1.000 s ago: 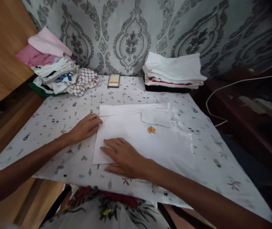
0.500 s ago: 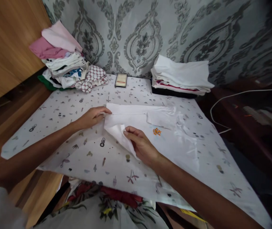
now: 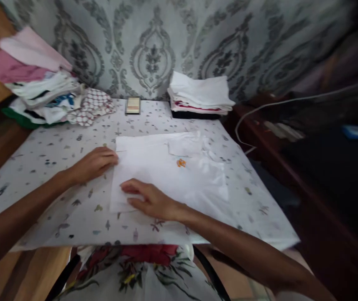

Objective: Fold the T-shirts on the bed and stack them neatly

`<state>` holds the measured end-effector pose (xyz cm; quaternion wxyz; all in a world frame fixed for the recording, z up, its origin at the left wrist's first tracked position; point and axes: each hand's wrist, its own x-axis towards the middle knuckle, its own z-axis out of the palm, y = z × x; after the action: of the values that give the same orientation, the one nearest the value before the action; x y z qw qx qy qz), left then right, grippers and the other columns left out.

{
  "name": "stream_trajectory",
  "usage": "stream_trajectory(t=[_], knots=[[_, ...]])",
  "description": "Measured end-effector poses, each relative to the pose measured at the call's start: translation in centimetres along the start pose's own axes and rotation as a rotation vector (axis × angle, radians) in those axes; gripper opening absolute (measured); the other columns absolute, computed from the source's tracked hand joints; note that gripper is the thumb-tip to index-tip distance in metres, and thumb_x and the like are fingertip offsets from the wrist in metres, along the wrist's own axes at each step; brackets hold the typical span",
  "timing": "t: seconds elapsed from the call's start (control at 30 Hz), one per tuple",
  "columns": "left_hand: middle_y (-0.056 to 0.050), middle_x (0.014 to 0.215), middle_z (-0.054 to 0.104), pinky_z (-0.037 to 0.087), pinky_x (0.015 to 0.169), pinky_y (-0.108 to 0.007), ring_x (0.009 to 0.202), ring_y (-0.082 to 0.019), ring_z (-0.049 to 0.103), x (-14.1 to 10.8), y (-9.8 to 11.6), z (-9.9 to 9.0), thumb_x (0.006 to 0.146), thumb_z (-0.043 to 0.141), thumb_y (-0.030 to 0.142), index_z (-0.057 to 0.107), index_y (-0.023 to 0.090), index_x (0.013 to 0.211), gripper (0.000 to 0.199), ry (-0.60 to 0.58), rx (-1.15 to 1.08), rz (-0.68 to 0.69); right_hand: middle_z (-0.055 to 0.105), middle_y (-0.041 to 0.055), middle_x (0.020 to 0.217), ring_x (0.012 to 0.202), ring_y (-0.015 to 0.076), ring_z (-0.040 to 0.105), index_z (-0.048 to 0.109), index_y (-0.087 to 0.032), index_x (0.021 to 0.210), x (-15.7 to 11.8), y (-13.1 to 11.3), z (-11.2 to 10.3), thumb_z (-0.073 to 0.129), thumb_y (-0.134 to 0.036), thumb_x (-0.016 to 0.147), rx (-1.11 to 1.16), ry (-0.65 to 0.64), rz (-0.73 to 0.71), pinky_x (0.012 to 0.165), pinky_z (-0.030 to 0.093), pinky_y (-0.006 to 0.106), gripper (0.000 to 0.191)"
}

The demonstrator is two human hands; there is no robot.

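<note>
a broad grey backdrop point(image 3: 152, 62) with darker damask medallions spans the far side. before it is the worktop point(image 3: 81, 228), covered in white cloth with small scattered prints. at its far left stands a loose, uneven pile of pink, white and patterned garments point(image 3: 31, 90). the flat, folded white fabric garment point(image 3: 154, 165) lies at the worktop's middle. at the far right sits a neater stack of mostly white folded cloths point(image 3: 200, 90), black at the bottom. the right hand point(image 3: 155, 201) is over the garment's near left part, thumb spread from the curved fingers. the left hand point(image 3: 95, 164) is at the garment's left edge, fingers together and bent; whether they pinch it, i cannot tell. a small dark-edged rectangular object point(image 3: 133, 105), its face blurred, lies between pile and stack. an orange cartoon-face motif point(image 3: 181, 162) marks the garment's right half.
</note>
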<state>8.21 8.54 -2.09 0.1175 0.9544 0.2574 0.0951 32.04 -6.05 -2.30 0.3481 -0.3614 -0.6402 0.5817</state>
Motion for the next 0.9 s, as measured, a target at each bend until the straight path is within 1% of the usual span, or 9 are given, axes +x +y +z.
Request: stream_trajectory(t=[0.07,0.13,0.2,0.33,0.43,0.53,0.7,0.77,0.9], knots=[[-0.008,0.111,0.074,0.046,0.1,-0.041,0.106,-0.025,0.063,-0.1,0.0,-0.6,0.098,0.037,0.033,0.072,0.022,0.101,0.037,-0.025,0.039,-0.002,0.064,0.0082,0.131,0.117,0.0207,0.061,0.057,-0.023,0.128,-2.2,-1.6,-0.3,0.058,-0.028,0.093,-0.21,-0.06,-0.064,0.101,0.047,0.038,0.035],[-0.008,0.107,0.074,0.045,0.1,-0.042,0.104,-0.025,0.063,-0.1,0.8,-1.0,0.098,0.035,0.031,0.071,0.021,0.098,0.037,-0.041,0.062,-0.026,0.065,0.0079,0.132,0.119,0.0205,0.061,0.057,-0.024,0.131,-5.3,-2.9,-1.4,0.054,-0.03,0.097,-0.336,0.016,-0.059,0.102,0.047,0.037,0.035],[-0.008,0.105,0.073,0.047,0.096,-0.041,0.103,-0.026,0.063,0.1,2.6,-1.1,0.099,0.035,0.03,0.071,0.02,0.098,0.037,-0.049,0.019,-0.026,0.069,0.0073,0.123,0.111,0.0202,0.065,0.061,-0.024,0.125,-9.3,-3.3,-3.0,0.052,-0.032,0.098,-0.446,0.259,0.025,0.096,0.051,0.036,0.03],[-0.007,0.108,0.072,0.05,0.086,-0.033,0.101,-0.024,0.064,-0.3,7.9,-0.3,0.096,0.045,0.037,0.071,0.024,0.108,0.031,-0.171,-0.091,0.077,0.07,0.0093,0.096,0.08,0.0219,0.065,0.064,-0.019,0.11,-17.8,-0.9,-5.4,0.054,-0.044,0.094,-0.784,0.92,0.325,0.071,0.053,0.035,0.032],[-0.007,0.111,0.072,0.05,0.089,-0.036,0.102,-0.026,0.065,-1.4,10.5,1.1,0.088,0.057,0.04,0.071,0.025,0.107,0.029,-0.201,0.014,0.138,0.067,0.0083,0.087,0.075,0.024,0.064,0.062,-0.019,0.104,-21.8,1.1,-5.4,0.057,-0.055,0.089,-0.903,1.08,0.471,0.068,0.051,0.037,0.04],[-0.006,0.108,0.074,0.051,0.087,-0.038,0.098,-0.027,0.067,-2.7,10.6,3.1,0.084,0.055,0.033,0.072,0.027,0.104,0.027,-0.14,0.114,0.164,0.066,0.0081,0.087,0.078,0.0255,0.065,0.061,-0.023,0.091,-22.5,1.7,-4.6,0.059,-0.053,0.086,-0.922,1.072,0.528,0.07,0.05,0.038,0.031],[-0.007,0.098,0.076,0.052,0.088,-0.04,0.092,-0.027,0.069,-3.9,9.5,5.3,0.086,0.04,0.021,0.073,0.028,0.095,0.035,0.041,0.123,0.167,0.063,0.0047,0.072,0.067,0.0226,0.06,0.057,-0.025,0.068,-21.3,0.9,-4.8,0.058,-0.041,0.081,-0.811,1.017,0.528,0.064,0.047,0.036,0.02],[-0.007,0.096,0.075,0.054,0.082,-0.038,0.089,-0.026,0.07,-3.8,9.7,5.0,0.088,0.038,0.022,0.071,0.028,0.093,0.034,0.061,0.046,0.104,0.061,0.0023,0.065,0.061,0.0206,0.057,0.055,-0.026,0.066,-21.1,0.4,-5.4,0.061,-0.042,0.079,-0.676,1.048,0.517,0.059,0.045,0.033,0.022],[0.0,0.071,0.065,0.047,0.057,-0.028,0.062,-0.019,0.061,-2.2,9.7,2.7,0.095,0.039,0.037,0.06,0.027,0.079,0.028,-0.083,-0.222,-0.162,0.055,-0.0042,0.053,0.05,0.0148,0.051,0.052,-0.025,0.071,-20.0,-1.4,-7.0,0.072,-0.048,0.073,-0.194,1.097,0.453,0.049,0.04,0.027,0.031]])
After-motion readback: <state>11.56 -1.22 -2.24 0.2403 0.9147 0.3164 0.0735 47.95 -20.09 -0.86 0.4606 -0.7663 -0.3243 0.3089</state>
